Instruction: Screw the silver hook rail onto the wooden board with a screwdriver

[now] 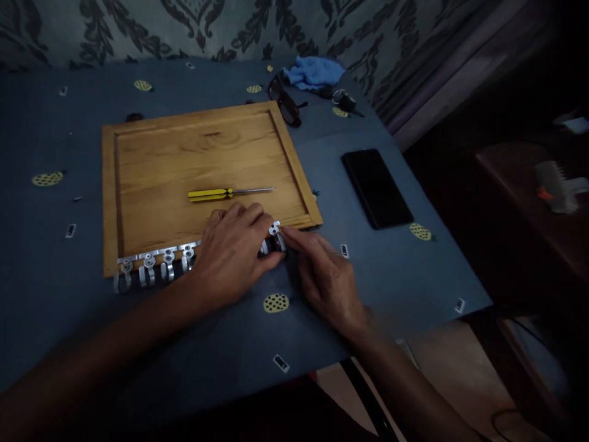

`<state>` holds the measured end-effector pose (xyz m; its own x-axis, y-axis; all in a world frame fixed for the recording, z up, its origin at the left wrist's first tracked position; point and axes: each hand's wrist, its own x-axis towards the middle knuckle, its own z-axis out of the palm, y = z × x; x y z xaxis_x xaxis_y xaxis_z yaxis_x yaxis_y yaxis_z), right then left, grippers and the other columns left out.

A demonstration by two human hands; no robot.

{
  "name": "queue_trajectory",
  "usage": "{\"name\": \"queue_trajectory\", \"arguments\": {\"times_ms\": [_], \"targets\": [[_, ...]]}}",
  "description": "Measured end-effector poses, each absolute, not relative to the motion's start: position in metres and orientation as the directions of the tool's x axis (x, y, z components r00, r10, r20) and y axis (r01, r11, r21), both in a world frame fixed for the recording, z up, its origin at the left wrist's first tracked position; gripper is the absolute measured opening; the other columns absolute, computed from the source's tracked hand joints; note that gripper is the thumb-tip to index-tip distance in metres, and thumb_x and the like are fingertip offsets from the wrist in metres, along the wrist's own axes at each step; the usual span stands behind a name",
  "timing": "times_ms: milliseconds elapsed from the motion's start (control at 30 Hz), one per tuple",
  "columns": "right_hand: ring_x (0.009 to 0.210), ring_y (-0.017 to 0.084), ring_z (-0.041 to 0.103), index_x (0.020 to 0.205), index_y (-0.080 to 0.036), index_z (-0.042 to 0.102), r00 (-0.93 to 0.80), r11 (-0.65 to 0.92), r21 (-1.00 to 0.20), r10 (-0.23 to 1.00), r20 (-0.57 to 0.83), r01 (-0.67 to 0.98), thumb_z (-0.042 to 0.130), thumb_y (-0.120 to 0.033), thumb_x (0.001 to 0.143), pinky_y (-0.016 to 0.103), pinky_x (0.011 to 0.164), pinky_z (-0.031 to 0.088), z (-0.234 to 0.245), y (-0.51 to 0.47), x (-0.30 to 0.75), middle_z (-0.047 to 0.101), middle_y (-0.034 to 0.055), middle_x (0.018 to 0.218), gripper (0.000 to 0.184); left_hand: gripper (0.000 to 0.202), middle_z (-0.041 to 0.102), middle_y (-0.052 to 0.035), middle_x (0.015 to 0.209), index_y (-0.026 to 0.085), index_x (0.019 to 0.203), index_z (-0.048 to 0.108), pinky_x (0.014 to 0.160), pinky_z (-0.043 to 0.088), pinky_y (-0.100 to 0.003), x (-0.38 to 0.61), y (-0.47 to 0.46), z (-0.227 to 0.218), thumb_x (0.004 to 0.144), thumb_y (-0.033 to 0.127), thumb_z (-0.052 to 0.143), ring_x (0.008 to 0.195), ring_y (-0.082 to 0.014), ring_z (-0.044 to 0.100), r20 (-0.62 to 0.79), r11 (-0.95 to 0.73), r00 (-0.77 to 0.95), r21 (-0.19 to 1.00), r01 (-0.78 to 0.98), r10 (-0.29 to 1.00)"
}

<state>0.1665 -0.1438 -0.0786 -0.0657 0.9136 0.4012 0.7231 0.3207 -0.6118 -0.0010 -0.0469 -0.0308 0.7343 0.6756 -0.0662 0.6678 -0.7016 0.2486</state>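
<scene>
A wooden tray-like board [151,159] lies on a blue cloth-covered table [55,288]. Along its near edge runs a metal strip of hooks [156,264]. My left hand [230,252] lies over the right part of that strip, fingers curled down onto it. My right hand [322,276] reaches in from the right, its fingertips pinched at the strip's end hook [275,236]. A yellow-handled screwdriver [227,193] rests on the board just beyond my left hand.
A black phone [377,187] lies right of the board. Dark glasses [285,101], a blue cloth [313,70] and keys [343,99] sit at the far edge. The table's right edge drops off to a dark floor; a wooden bench [529,196] stands beyond.
</scene>
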Motion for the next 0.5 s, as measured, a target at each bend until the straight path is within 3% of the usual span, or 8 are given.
{"name": "queue_trajectory", "arguments": {"times_ms": [500], "targets": [[0.107,0.022,0.072,0.15,-0.029,0.049,-0.073,0.335,-0.592,0.904,0.421,0.733,0.044,0.004,0.093,0.038,0.092,0.064,-0.0782,-0.1424,0.1656,0.075,0.0064,0.118,0.066,0.03,0.069,-0.0096,0.119,0.019,0.112,0.069,0.091,0.05,-0.051,0.0006,-0.0473,-0.0285,0.094,0.042,0.07,0.117,-0.0354,0.062,-0.084,-0.696,0.728,0.237,0.678,0.68]]}}
